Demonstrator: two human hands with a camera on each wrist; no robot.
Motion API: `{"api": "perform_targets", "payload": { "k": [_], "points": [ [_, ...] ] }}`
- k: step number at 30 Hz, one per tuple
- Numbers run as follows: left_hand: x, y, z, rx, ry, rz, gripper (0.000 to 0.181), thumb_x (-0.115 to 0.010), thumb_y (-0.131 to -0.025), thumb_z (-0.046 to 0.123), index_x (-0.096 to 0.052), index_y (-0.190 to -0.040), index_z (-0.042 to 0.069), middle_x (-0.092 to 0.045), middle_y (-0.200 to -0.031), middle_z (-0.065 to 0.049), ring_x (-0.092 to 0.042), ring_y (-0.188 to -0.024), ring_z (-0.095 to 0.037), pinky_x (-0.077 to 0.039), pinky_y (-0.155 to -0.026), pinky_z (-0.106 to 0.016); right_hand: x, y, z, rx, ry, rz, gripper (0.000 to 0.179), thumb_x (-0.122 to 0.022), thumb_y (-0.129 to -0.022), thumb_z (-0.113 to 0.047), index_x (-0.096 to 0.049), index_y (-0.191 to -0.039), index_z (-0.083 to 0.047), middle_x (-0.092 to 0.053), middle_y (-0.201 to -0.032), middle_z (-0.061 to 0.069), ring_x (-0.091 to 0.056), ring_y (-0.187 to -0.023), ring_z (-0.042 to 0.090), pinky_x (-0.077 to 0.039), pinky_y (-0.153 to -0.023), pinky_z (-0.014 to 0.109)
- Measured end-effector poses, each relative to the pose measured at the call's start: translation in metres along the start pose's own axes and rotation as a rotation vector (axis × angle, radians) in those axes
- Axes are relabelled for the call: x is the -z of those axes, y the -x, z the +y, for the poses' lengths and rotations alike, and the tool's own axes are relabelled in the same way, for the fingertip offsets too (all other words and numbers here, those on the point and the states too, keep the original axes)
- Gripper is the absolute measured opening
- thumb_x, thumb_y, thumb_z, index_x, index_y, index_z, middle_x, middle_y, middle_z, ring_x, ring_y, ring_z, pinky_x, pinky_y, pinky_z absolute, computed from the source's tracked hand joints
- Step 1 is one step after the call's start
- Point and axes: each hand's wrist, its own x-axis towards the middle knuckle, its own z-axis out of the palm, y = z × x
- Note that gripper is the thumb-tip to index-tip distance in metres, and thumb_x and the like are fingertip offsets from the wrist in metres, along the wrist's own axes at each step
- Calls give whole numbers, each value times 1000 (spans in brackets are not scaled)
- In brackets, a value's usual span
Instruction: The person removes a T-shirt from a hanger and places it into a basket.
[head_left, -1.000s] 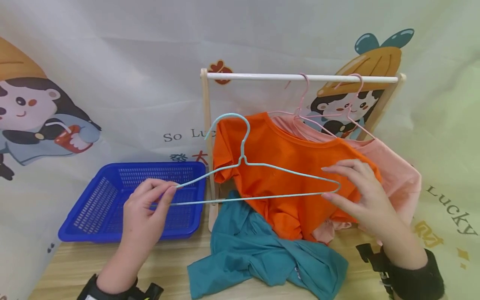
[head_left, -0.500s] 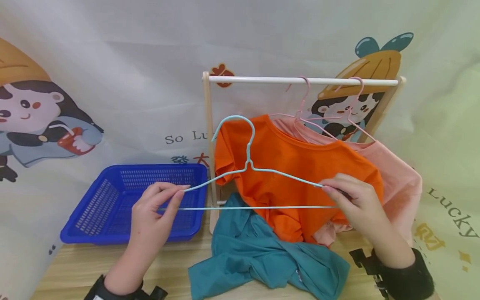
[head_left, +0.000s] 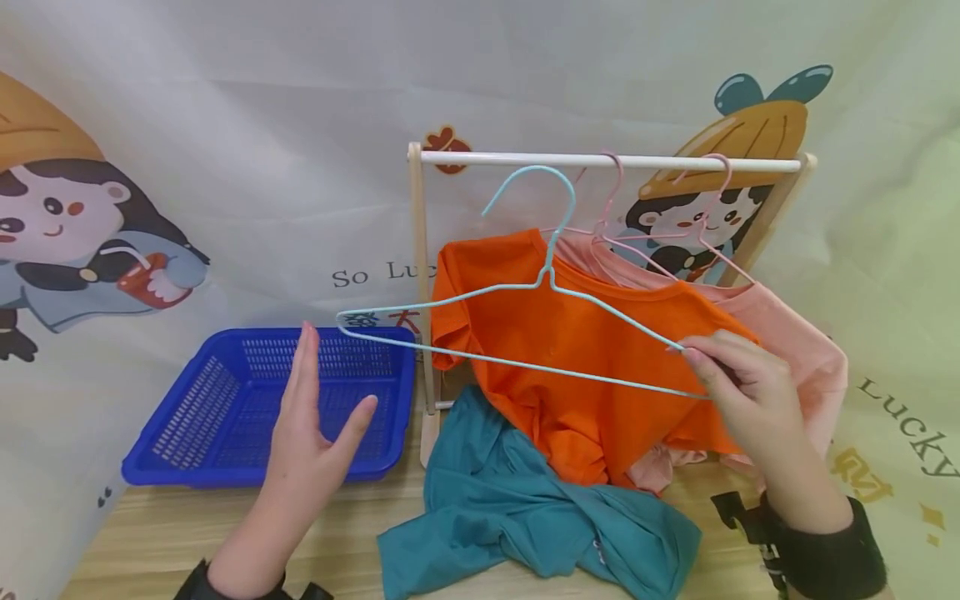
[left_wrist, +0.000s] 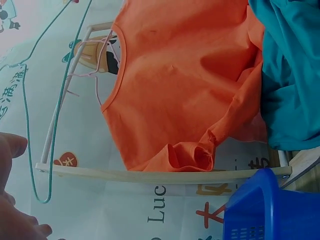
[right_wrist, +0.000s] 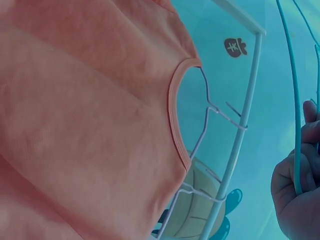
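Observation:
My right hand (head_left: 750, 392) pinches the right end of a light blue wire clothes hanger (head_left: 487, 291), whose hook points up and to the left. The hanger tilts, its left end higher and free. My left hand (head_left: 307, 433) is off it, fingers straight and thumb spread, in front of the blue basket. Behind the hanger, an orange T-shirt (head_left: 600, 358) hangs on the rack, overlapping a pink shirt (head_left: 795, 358) at its right. A teal garment (head_left: 525, 508) lies crumpled on the table below. In the right wrist view, the hanger wire (right_wrist: 296, 100) passes across my palm.
A small clothes rack with a white rail (head_left: 510, 158) and wooden legs stands at the back. Two pink hangers (head_left: 615, 196) hook over its rail. A blue plastic basket (head_left: 405, 400) sits left of the rack on the wood-grain table (head_left: 337, 533). A printed cloth backdrop hangs behind.
My right hand has taken hold of the hanger's right arm, and my left hand has let go and opened. The hanger has shifted right and up, its left end rising.

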Motion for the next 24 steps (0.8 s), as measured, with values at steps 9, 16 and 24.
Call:
{"api": "perform_targets", "payload": {
  "k": [9,16,24],
  "points": [
    [-6,9,-4,-36,-137,-187,82,-60,-89,34,-10,-152,19,1,-155,-1,1,-138,-25,-14,-96,-70,16,-9,1,-81,146,116,11,-64,-82,5,-70,-91,6,-58,-75,-6,-43,-62,2,-34,-53,10],
    [-15,15,-6,-71,-212,-320,80,-59,-88,42,-15,-152,22,-1,-155,-1,2,-138,-25,-17,-94,-71,16,-19,-8,-211,359,146,14,-66,-86,-17,-74,-93,-8,-58,-81,-20,-42,-64,-2,-30,-51,13],
    [-40,32,-8,-133,-252,-490,79,-54,-87,54,-17,-151,24,-4,-155,-2,-2,-138,-29,-20,-98,-65,26,-26,-14,-347,307,60,23,-61,-90,-21,-70,-101,-3,-55,-80,-21,-44,-68,1,-34,-55,11]
  ]
}}
